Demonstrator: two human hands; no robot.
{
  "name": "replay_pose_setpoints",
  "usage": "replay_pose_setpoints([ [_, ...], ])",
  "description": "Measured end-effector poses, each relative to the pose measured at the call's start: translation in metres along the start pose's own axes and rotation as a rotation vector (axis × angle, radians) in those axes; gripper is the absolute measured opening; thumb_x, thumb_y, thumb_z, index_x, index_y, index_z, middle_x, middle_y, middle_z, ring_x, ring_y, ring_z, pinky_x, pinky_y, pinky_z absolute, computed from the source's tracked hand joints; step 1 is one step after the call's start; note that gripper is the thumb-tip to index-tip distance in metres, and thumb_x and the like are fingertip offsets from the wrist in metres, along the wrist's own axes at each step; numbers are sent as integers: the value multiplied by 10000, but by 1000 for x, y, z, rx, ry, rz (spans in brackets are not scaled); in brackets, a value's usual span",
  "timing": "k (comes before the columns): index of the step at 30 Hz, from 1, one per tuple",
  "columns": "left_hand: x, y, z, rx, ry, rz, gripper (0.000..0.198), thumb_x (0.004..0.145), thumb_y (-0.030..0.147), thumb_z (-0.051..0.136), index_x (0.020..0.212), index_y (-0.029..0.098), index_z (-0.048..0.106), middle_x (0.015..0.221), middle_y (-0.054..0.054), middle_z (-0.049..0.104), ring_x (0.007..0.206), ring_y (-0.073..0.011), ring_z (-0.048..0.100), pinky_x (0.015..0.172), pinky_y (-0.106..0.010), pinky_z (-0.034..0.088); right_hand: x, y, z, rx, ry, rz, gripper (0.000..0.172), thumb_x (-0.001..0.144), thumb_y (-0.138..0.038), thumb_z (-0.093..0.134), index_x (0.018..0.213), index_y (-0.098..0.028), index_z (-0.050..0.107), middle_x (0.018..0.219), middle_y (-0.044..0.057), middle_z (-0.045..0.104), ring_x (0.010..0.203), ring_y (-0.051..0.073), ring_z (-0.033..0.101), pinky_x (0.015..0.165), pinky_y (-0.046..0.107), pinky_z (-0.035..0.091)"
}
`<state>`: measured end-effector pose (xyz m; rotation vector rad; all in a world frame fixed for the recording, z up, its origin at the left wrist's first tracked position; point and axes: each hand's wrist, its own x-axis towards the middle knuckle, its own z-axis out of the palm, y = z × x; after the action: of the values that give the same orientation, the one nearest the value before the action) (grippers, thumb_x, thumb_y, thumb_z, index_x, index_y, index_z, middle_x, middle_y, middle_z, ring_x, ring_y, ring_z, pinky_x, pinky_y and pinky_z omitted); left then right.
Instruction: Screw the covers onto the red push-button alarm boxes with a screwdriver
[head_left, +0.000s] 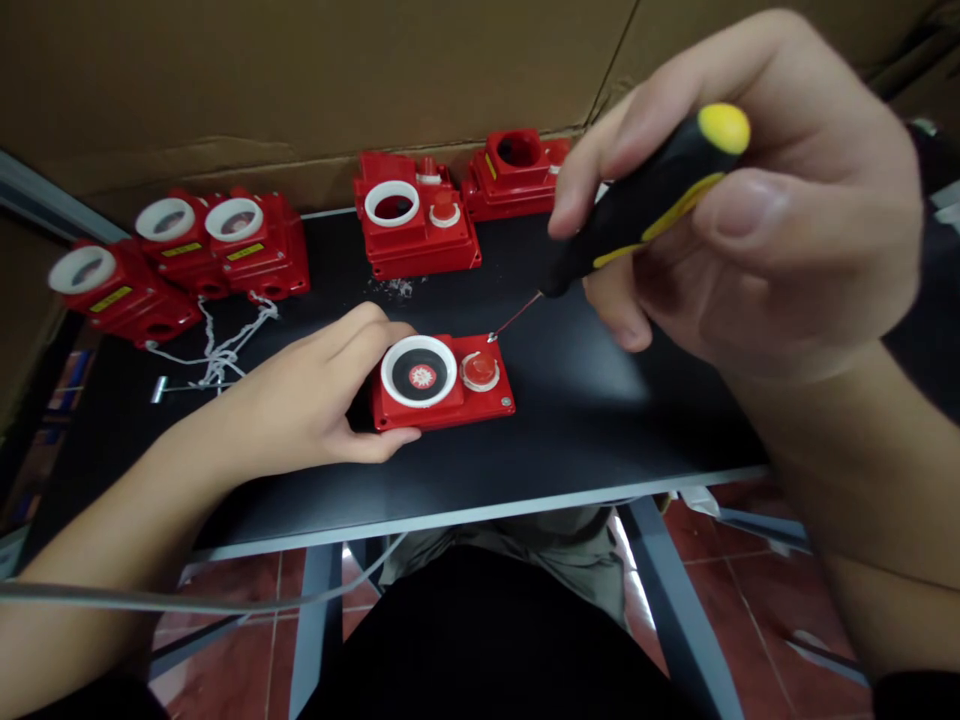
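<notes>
My left hand point(330, 385) grips the left end of a red box point(480, 408) lying on the black tabletop. On the box are a white ring point(418, 370) around a dark disc with a red-and-white centre, and a red round knob point(480, 370) with a pale rim. My right hand point(780, 200) is wrapped round the black and yellow handle of a screwdriver point(637, 210). The thin shaft slants down to the left, its tip at a small screw point(492, 338) on the box's upper right corner. Another screw point(506, 402) shows at the lower right corner.
Three red boxes with white rings point(259, 250) stand at the back left, with white cords point(221, 350) and a small metal bar point(159, 389) before them. Two more red boxes point(424, 235) are at the back, against a cardboard wall point(300, 90). White shavings point(397, 288) lie nearby.
</notes>
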<state>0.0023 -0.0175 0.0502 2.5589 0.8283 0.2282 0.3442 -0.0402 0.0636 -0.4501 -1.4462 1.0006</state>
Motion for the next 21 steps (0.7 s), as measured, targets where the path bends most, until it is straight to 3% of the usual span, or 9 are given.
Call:
replay_pose_setpoints([
  [3,0,2,-1,0,-3,3,561,1129,548,797,1594,259,674,1402,-152,767,1164,-400,801,1038,-552,719,-2,5,-5,-91,7,-59,106,1055,-393,1041,1114,-315,1002,1064,-1,814,636,125,587,466,298,536],
  [7,-1,3,-2,10,-8,18,563,1149,556,794,1607,257,660,1425,-153,760,1192,-397,795,1064,-547,712,-5,4,-6,-231,77,-56,165,985,-448,1131,1058,-375,1003,1053,13,797,876,215,705,778,336,731],
  [10,-2,1,-1,26,-18,18,571,1171,545,781,1640,255,637,1453,-152,746,1212,-382,794,1081,-526,712,-7,-2,-4,-251,85,-12,162,1007,-435,1105,1138,-389,1022,1197,10,873,1127,240,834,1070,323,794],
  [11,-2,1,-1,27,-20,12,576,1167,547,781,1644,259,634,1455,-150,746,1214,-383,794,1081,-526,714,-8,-4,-4,-252,86,-3,215,987,-426,1117,1180,-400,1026,1261,3,899,1207,246,859,1072,306,802],
  [13,-2,-1,0,20,-16,1,601,1143,578,792,1637,275,634,1447,-148,751,1211,-395,796,1067,-536,720,-8,-5,-3,-258,101,21,303,957,-425,1132,1240,-430,1021,1376,-24,925,1270,244,883,900,260,807],
  [15,-1,-1,0,14,-19,-5,614,1131,603,796,1631,284,635,1442,-151,755,1217,-408,796,1066,-552,723,-6,-3,-3,-244,104,13,294,978,-403,1100,1255,-441,1010,1368,-46,933,1196,215,898,660,210,731],
  [18,0,0,0,16,-17,-4,605,1134,596,783,1627,277,640,1434,-153,754,1219,-409,796,1067,-551,718,1,2,-3,-138,58,-54,257,1034,-258,943,1252,-382,1004,1203,-30,942,1021,185,899,485,190,621],
  [21,0,1,-1,16,-17,-13,601,1124,593,789,1617,280,650,1421,-146,754,1204,-399,797,1054,-532,716,9,3,-2,-14,17,-23,237,914,-260,995,1136,-343,985,999,-35,941,697,167,757,323,226,476],
])
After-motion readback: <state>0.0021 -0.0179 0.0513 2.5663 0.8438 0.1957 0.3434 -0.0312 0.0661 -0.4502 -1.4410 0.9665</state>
